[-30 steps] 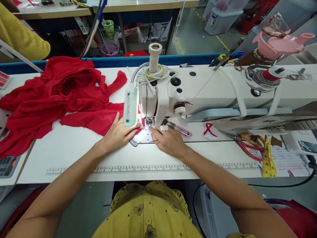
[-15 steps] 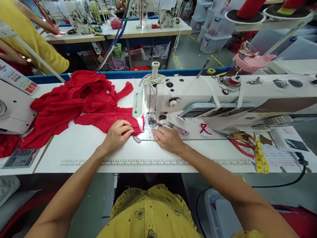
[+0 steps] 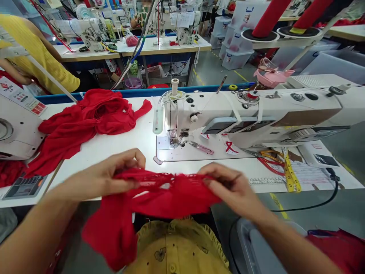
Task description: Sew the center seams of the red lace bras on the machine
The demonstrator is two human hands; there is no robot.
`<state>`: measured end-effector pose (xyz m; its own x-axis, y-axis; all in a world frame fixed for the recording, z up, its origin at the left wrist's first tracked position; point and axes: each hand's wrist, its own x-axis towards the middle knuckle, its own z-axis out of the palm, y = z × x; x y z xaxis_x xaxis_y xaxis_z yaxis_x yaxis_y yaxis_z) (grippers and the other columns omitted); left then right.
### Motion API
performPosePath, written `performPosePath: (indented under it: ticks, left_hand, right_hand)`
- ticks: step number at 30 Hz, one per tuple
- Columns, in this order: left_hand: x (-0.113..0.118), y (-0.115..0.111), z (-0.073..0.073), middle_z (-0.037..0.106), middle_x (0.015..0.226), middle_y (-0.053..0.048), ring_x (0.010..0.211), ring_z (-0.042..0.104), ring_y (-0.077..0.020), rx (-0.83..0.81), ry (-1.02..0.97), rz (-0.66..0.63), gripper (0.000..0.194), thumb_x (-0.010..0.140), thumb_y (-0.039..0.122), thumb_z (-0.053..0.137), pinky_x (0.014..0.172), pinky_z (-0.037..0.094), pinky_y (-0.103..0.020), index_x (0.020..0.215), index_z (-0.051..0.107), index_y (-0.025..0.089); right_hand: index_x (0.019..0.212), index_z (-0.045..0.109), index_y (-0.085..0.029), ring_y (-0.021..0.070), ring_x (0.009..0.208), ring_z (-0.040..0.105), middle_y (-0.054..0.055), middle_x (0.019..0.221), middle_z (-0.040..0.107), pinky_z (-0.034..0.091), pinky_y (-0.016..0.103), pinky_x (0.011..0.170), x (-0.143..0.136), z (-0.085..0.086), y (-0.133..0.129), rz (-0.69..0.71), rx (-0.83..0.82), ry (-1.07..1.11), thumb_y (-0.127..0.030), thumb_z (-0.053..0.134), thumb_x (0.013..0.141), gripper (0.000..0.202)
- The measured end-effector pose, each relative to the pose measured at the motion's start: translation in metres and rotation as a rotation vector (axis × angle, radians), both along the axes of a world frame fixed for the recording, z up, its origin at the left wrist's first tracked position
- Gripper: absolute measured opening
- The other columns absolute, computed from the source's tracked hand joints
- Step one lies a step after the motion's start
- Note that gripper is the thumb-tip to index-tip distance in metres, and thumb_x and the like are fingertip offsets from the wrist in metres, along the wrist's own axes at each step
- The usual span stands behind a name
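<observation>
A piece of red fabric (image 3: 171, 198) with a lacy, gathered upper edge is stretched between my two hands, in front of the table edge. My left hand (image 3: 114, 175) pinches its left end, and a loose part hangs down below that side. My right hand (image 3: 228, 186) grips the right end between thumb and fingers. Behind the fabric stands a white sewing machine (image 3: 228, 110), its needle area with no cloth under it. Pink-handled thread snips (image 3: 202, 148) lie on the machine bed. A heap of red fabric (image 3: 94, 118) rests to the left.
Orange-handled scissors (image 3: 270, 155) and a yellow tape measure (image 3: 290, 171) lie at the right of the table. Red thread cones (image 3: 270, 19) stand above. Another machine (image 3: 17, 125) is at the left. A person in a yellow top (image 3: 42, 57) sits beyond it.
Both hands have left the needle area and come toward me, lifting a red piece off the table and spreading it between them. The view has shifted slightly.
</observation>
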<state>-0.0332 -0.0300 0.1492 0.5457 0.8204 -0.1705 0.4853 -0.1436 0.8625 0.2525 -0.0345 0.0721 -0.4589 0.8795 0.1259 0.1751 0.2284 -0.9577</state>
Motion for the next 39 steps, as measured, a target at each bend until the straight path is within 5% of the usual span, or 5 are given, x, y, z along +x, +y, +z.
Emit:
performPosePath:
  ticks: [5, 10, 15, 25, 39]
  left_hand:
    - [-0.036, 0.055, -0.029, 0.066, 0.077, -0.001, 0.064, 0.062, -0.0176, 0.176, 0.331, -0.055, 0.025, 0.09, 0.042, 0.057, 0.051, 0.047, -0.025, 0.103, 0.06, 0.022]
    - [0.02, 0.043, -0.111, 0.063, 0.125, -0.018, 0.117, 0.061, -0.0285, 0.846, 0.402, 0.339, 0.034, 0.098, 0.025, 0.047, 0.101, 0.052, -0.049, 0.13, 0.053, 0.014]
    - [0.051, 0.006, -0.161, 0.052, 0.147, -0.015, 0.141, 0.045, -0.0313, 0.781, 0.346, 0.067, 0.047, 0.101, 0.035, 0.049, 0.116, 0.038, -0.06, 0.145, 0.043, 0.02]
    - [0.063, -0.003, -0.154, 0.059, 0.138, -0.016, 0.135, 0.053, -0.0303, 0.807, 0.298, 0.06, 0.045, 0.101, 0.031, 0.05, 0.113, 0.048, -0.052, 0.144, 0.046, 0.017]
    - [0.062, 0.006, -0.159, 0.066, 0.127, -0.014, 0.122, 0.061, -0.0312, 0.803, 0.321, 0.086, 0.034, 0.097, 0.025, 0.054, 0.103, 0.052, -0.051, 0.13, 0.055, 0.017]
  right_hand:
    - [0.104, 0.072, -0.025, 0.0208, 0.08, 0.068, 0.005, 0.093, 0.076, 0.051, 0.031, 0.069, 0.049, 0.041, 0.038, -0.035, 0.513, -0.596, -0.034, 0.06, 0.093, 0.018]
    - [0.119, 0.068, -0.019, 0.0215, 0.11, 0.067, 0.01, 0.122, 0.071, 0.056, 0.032, 0.086, 0.014, -0.025, 0.04, -0.288, 0.781, -0.77, -0.018, 0.053, 0.097, 0.027]
    - [0.118, 0.069, -0.019, 0.0206, 0.117, 0.065, 0.008, 0.125, 0.071, 0.057, 0.035, 0.094, 0.013, -0.079, 0.039, -0.148, 0.783, -0.683, -0.022, 0.053, 0.098, 0.026]
    - [0.111, 0.071, -0.022, 0.0178, 0.104, 0.068, 0.006, 0.111, 0.074, 0.057, 0.037, 0.092, 0.006, -0.06, 0.055, -0.094, 0.594, -0.4, -0.013, 0.049, 0.097, 0.028]
    - [0.119, 0.063, -0.017, 0.0202, 0.09, 0.056, 0.007, 0.098, 0.067, 0.039, 0.029, 0.049, -0.004, -0.055, 0.027, 0.094, 0.768, -0.987, -0.022, 0.051, 0.1, 0.023]
